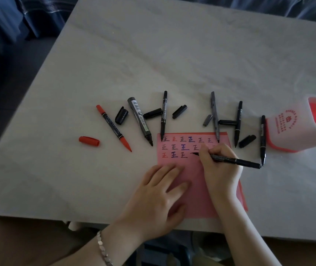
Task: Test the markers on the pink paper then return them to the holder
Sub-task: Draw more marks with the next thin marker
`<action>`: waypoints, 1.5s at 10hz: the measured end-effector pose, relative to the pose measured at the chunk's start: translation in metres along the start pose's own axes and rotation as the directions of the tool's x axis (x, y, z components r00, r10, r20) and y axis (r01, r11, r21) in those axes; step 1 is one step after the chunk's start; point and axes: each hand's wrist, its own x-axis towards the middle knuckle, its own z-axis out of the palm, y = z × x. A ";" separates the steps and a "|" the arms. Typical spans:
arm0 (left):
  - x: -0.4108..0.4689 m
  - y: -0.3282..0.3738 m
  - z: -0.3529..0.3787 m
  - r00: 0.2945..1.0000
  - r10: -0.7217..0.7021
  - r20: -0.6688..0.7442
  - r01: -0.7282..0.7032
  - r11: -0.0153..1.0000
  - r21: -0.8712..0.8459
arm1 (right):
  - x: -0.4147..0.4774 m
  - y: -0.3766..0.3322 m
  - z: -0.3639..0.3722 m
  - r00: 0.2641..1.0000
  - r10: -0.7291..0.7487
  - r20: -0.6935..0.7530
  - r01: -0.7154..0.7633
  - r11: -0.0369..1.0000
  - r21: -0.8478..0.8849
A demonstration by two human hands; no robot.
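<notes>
Fingers of my right hand (220, 169) pinch a black marker (235, 160), its tip on the pink paper (195, 198). My left hand (157, 192) lies flat, pressing the sheet. Other markers (163, 116) and caps (121, 115) lie loose beyond. The holder (291, 129) sits at right on the pale table (172, 64), with blue fabric (38, 16) behind.

The holder (291, 135) is cut by the right edge (its printed lettering too small to read)

right hand (218, 166) grips black marker (235, 160), tip on pink paper (191, 189) | left hand (159, 191) flat on paper
</notes>
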 end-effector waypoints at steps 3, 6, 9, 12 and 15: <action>0.000 0.000 0.001 1.000 -0.001 -0.009 0.001 1.000 -0.003 | 0.001 0.002 0.000 1.000 0.008 0.014 -0.008 1.000 0.004; 0.000 0.000 0.001 1.000 0.000 -0.011 0.000 1.000 0.001 | 0.001 0.003 0.001 1.000 0.025 0.001 -0.025 1.000 -0.001; 0.000 0.000 0.001 1.000 0.001 -0.009 -0.001 1.000 0.002 | 0.001 0.003 0.000 1.000 0.004 0.010 -0.004 1.000 0.001; 0.000 0.000 0.002 1.000 -0.002 -0.003 0.002 1.000 0.003 | 0.000 0.003 0.000 0.999 0.013 0.031 -0.013 1.000 0.011; 0.000 -0.001 0.002 1.000 0.004 -0.016 -0.004 1.000 0.011 | -0.001 0.004 0.000 0.996 0.064 -0.069 -0.063 0.998 0.006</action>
